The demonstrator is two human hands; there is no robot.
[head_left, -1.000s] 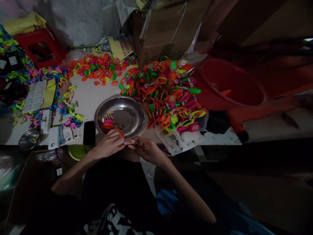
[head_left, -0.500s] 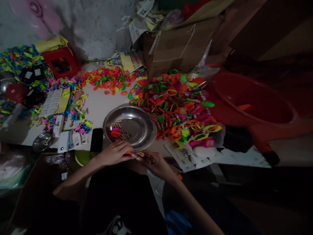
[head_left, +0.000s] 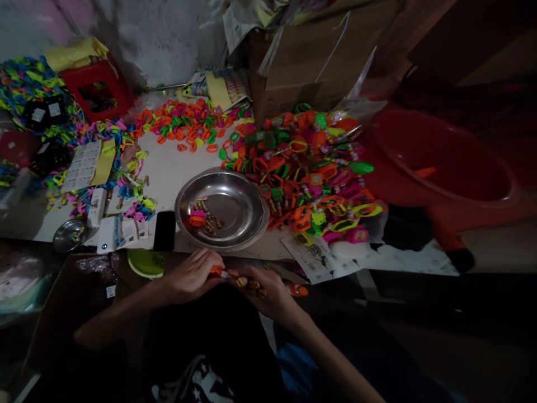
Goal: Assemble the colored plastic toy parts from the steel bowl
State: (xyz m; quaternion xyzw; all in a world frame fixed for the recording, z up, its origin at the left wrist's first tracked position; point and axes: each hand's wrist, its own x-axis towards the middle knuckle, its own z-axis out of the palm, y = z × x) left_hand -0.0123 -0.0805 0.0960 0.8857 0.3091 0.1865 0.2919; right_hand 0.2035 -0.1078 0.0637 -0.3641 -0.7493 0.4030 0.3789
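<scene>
My left hand (head_left: 191,275) and my right hand (head_left: 262,288) meet just below the table's front edge, over my lap. Both pinch the same small toy piece (head_left: 222,273): its orange end sits in the left fingers, its beaded, multicoloured end in the right. Just beyond the hands stands a steel bowl (head_left: 247,215) holding a few small orange and pink parts (head_left: 197,217). To the right of the bowl lies a big heap of orange, green, yellow and pink plastic rings (head_left: 310,173).
A black phone (head_left: 164,230) lies left of the bowl, beside a small steel dish (head_left: 69,235) and sticker sheets (head_left: 84,165). More coloured rings (head_left: 184,126) spread at the back. A cardboard box (head_left: 310,61), red basin (head_left: 440,162) and red stool (head_left: 98,89) surround the table.
The view has shifted as my head moved. Both hands have slid slightly toward me, off the table edge, still holding the small piece between them.
</scene>
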